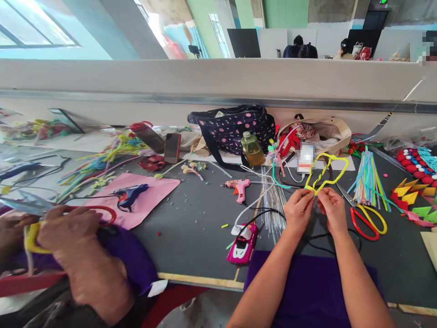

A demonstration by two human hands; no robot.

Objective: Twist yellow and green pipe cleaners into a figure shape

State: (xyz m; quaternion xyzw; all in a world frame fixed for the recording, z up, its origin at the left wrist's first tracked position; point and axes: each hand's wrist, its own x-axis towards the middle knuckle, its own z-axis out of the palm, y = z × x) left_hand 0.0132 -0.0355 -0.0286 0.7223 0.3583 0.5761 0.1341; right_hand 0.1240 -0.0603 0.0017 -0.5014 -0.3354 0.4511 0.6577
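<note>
A yellow pipe cleaner (pixel 341 175), bent into loops with a twisted stretch between them, rises above my two hands. My left hand (pixel 299 210) pinches its lower end from one side. From the other side, my right hand (pixel 332 207) pinches the same end, fingertips close to the left ones. Just right of my right hand lie scissors (pixel 367 223) with one red and one yellow handle. Beyond them a bundle of pastel pipe cleaners (pixel 368 177) rests on the dark table (pixel 198 228). Thin metal wires (pixel 273 205) lie left of my left hand.
A pink glue gun (pixel 239 187) and a magenta car-shaped power strip (pixel 243 246) with cords lie to the left. Farther back stand a bottle (pixel 251 148), a dark patterned bag (pixel 235 130) and a beige bag (pixel 336 141). At far left, a co-worker's hand (pixel 73 228) holds scissors.
</note>
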